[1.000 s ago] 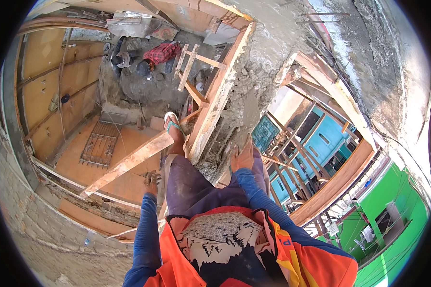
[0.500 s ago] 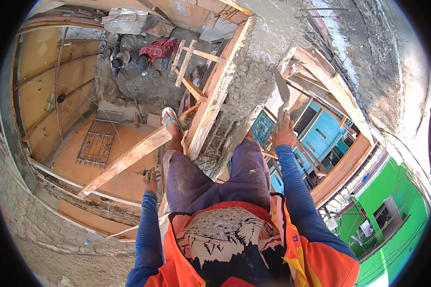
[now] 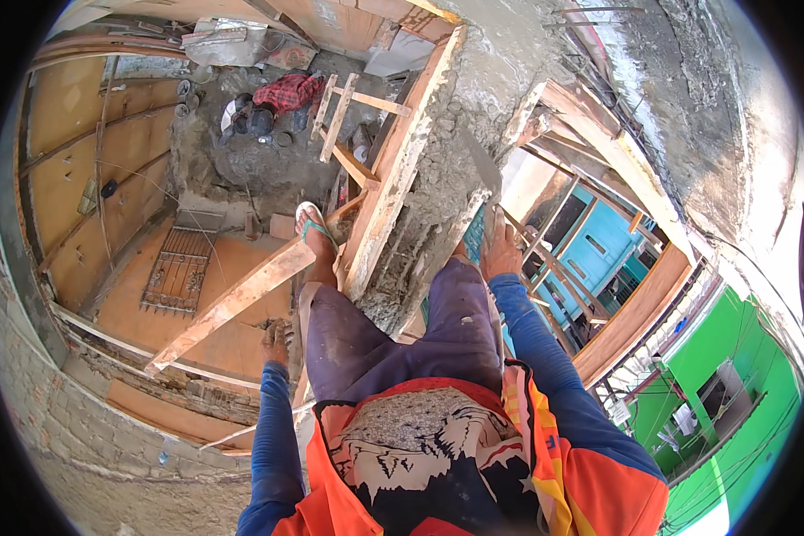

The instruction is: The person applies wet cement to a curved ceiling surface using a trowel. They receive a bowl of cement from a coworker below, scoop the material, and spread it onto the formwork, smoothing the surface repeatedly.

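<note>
As the trowel (image 3: 482,164) points out over wet concrete (image 3: 439,170), prob. for reach, the R hand (image 3: 503,253) is clamped round its near end. The timber board (image 3: 400,167) alongside prob. keeps the mix in. L hand (image 3: 277,342)'s out by the thigh (image 3: 348,335); can't tell its grip.

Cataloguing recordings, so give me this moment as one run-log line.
right hand: gripping trowel | trowel: blade over grey concrete, contact unclear | left hand: nothing visible held, beside trousers
</note>
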`<move>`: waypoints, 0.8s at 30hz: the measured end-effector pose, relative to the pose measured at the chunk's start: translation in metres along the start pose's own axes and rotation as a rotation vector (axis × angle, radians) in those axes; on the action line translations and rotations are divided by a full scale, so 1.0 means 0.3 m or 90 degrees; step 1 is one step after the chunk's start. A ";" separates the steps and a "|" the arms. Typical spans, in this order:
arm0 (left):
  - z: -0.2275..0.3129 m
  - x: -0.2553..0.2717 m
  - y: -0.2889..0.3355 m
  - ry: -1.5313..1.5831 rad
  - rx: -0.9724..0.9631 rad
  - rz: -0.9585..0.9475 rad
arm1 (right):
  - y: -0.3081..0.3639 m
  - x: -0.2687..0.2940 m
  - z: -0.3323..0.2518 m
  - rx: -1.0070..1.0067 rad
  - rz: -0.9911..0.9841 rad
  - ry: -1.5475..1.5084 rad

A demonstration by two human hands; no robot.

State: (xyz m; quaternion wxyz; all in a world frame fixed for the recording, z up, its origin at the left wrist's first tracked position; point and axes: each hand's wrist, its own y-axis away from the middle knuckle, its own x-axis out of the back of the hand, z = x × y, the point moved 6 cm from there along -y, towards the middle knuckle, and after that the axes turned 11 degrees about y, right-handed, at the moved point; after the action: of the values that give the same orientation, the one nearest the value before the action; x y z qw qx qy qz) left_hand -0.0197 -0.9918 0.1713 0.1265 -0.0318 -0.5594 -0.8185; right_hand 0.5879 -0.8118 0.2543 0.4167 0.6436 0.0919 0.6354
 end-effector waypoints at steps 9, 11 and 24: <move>0.066 -0.069 0.021 0.010 -0.024 -0.028 | 0.012 0.000 -0.054 -0.079 0.092 -0.096; 0.100 -0.071 -0.001 -0.152 -0.144 -0.021 | -0.058 0.007 -0.062 -0.079 0.036 -0.067; 0.029 -0.051 -0.015 -0.097 -0.074 -0.007 | -0.003 -0.032 -0.089 -0.033 -0.018 -0.074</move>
State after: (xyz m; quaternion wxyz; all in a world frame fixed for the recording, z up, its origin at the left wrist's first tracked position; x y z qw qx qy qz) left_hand -0.0069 -0.9796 0.1675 0.0774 -0.0983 -0.5193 -0.8454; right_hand 0.5627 -0.8062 0.2426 0.4465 0.6673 0.0602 0.5931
